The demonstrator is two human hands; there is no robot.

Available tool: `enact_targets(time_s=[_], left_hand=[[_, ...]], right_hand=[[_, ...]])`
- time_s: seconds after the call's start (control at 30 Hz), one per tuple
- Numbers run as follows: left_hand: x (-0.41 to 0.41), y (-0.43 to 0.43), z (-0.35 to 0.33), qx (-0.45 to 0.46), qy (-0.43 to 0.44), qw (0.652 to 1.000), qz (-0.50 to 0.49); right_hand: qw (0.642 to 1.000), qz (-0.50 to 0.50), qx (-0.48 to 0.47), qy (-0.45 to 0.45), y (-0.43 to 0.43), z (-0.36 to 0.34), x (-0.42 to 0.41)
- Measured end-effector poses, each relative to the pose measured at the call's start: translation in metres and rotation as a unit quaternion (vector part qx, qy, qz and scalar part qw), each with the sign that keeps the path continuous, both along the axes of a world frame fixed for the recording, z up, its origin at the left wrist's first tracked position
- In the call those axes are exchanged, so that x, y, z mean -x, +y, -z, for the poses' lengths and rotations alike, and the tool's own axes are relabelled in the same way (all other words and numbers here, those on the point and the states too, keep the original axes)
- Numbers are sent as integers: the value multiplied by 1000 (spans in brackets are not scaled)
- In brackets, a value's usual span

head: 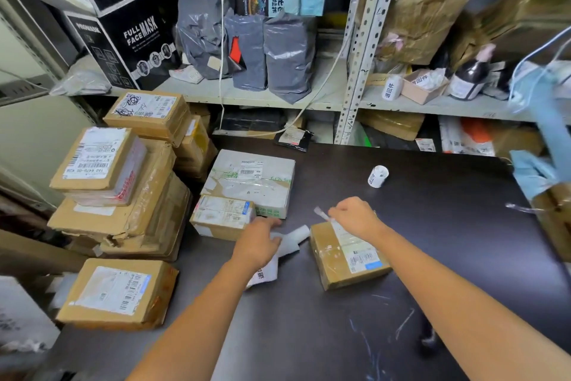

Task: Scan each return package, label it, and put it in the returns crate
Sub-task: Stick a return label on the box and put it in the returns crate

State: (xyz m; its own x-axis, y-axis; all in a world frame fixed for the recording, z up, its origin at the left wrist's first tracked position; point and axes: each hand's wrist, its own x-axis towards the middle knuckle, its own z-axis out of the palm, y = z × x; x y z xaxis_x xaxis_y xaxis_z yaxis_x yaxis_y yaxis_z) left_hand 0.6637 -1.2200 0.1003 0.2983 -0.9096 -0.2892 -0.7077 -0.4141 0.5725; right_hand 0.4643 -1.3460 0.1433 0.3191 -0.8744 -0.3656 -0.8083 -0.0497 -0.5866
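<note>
Labelling step | your right hand (pixel 355 218) pinches sticker (pixel 323 214) over pkg (pixel 349 254) to place it | left hand (pixel 258 241) grips label strip (pixel 289 243), steadying it on table (pixel 463 241).

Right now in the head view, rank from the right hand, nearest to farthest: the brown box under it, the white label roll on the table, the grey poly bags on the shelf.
1. Brown box: directly beneath the right hand, whose fingers are at its top.
2. White label roll: on the dark table, beyond the hand and slightly right.
3. Grey poly bags: up on the shelf, behind the table.
</note>
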Motion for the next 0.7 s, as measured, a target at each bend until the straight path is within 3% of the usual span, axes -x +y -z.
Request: enact_targets(time_s=[0.07, 0.23, 0.43, 0.7], left_hand=[[20, -6, 4, -18, 25, 999, 11], [60, -15, 17, -44, 105, 993, -8], [88, -23, 20, -51, 186, 981, -25], [94, -33, 18, -56, 199, 978, -29]], right_hand=[[999, 17, -31, -17, -6, 2, 14], [1000, -23, 5, -13, -15, 10, 39], [999, 9, -6, -49, -25, 24, 54], [978, 51, -164, -115, -40, 41, 59]])
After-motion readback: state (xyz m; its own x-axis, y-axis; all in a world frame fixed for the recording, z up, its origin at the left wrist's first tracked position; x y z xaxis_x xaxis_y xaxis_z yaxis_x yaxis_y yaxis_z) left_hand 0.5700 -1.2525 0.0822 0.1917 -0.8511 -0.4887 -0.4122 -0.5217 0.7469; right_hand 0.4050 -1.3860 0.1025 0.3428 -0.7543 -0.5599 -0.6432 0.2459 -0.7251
